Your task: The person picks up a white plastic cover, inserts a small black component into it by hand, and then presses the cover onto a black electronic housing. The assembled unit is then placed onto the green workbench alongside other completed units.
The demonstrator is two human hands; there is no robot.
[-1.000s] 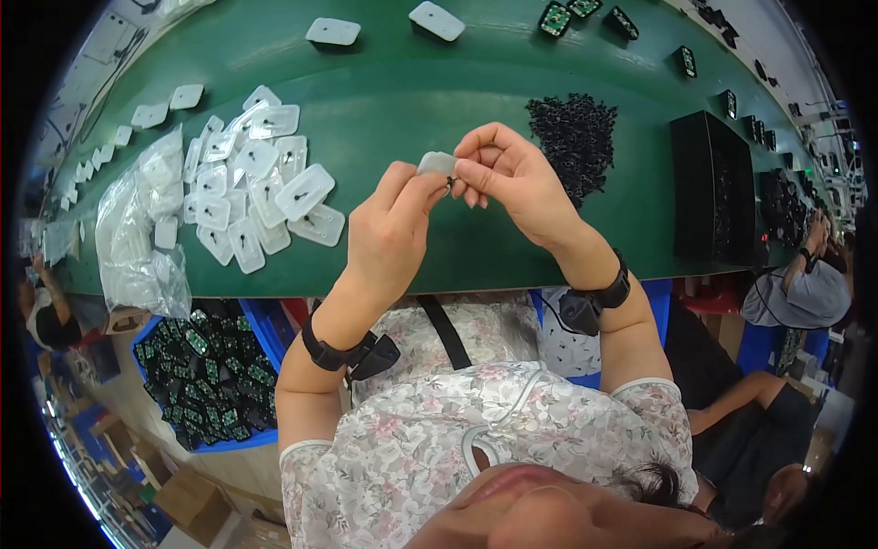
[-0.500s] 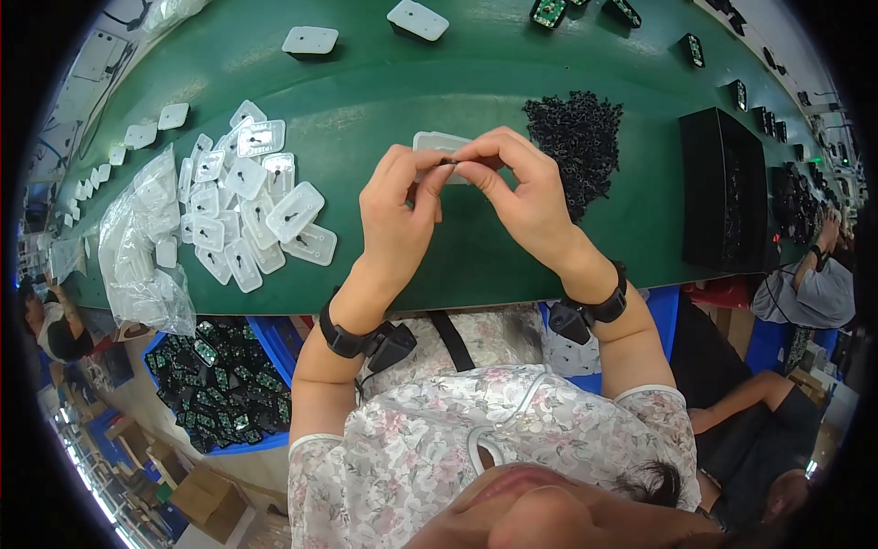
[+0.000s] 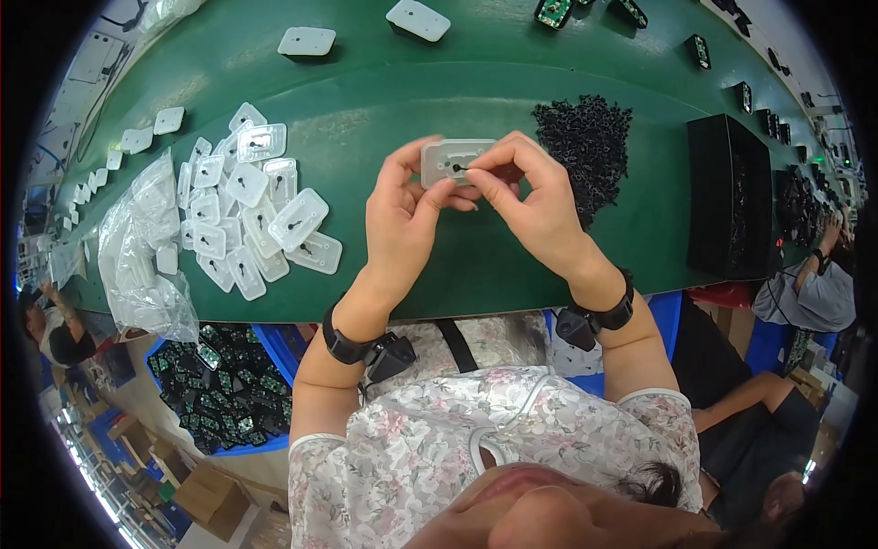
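Between my hands is a translucent white plastic cover (image 3: 442,157), rectangular with rounded corners. My left hand (image 3: 409,197) grips its left and near edges, thumb on top. With thumb and forefinger, my right hand (image 3: 523,188) pinches a small black plastic part (image 3: 457,168) at the cover's middle; the fingertips hide some of it. To the right of that hand lies a heap of small black parts (image 3: 585,151). On the left, a pile of similar white covers (image 3: 261,215) is spread out, many with a black piece at the centre.
A clear plastic bag (image 3: 142,242) lies left of the covers. At the right stands a black box (image 3: 729,197). Below the green table (image 3: 366,101), a blue bin (image 3: 261,446) holds black-cased circuit boards. White-topped units (image 3: 306,40) line the far side. Co-workers sit at both sides.
Both hands held a small black piece over the cover before. Now my left hand has taken hold of the cover, and my right hand has brought the black part onto its middle.
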